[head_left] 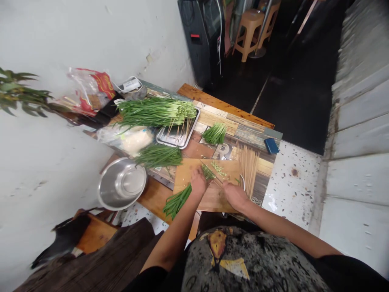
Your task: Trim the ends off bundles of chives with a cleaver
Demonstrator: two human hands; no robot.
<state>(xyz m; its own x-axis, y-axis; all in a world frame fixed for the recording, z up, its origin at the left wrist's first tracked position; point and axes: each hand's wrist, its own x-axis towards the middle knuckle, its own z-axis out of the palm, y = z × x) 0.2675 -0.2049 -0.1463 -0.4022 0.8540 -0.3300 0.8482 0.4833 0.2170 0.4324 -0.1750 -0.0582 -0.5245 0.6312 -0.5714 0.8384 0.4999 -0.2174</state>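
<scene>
In the head view, a bunch of garlic chives (178, 201) lies aslant on the left part of the wooden cutting board (214, 199), its loose leafy ends hanging past the board's near left edge. Its long axis runs from lower left to upper right, passing beneath the left hand (199, 181). That hand is closed over the stalks close to their trimmed end, with the fingers bent, so it is the nearer of the two, in direct contact with the bunch. The right hand (234, 196) is wrapped around the handle of a kitchen knife (216, 177), most of the grip being hidden in the palm. The blade slants up and left from that hand, roughly crosswise to the stalks, just beside the left fingers; whether its edge touches the greens is too small to tell. The two hands are apart, with the blade reaching between them.

Short chopped pieces (219, 168) lie on the board beyond the blade. Bamboo skewers (248, 168) are spread just right of the board, near the right hand. Another chive bundle (159, 156) lies by the board's far left corner, near a steel bowl (106, 186).
</scene>
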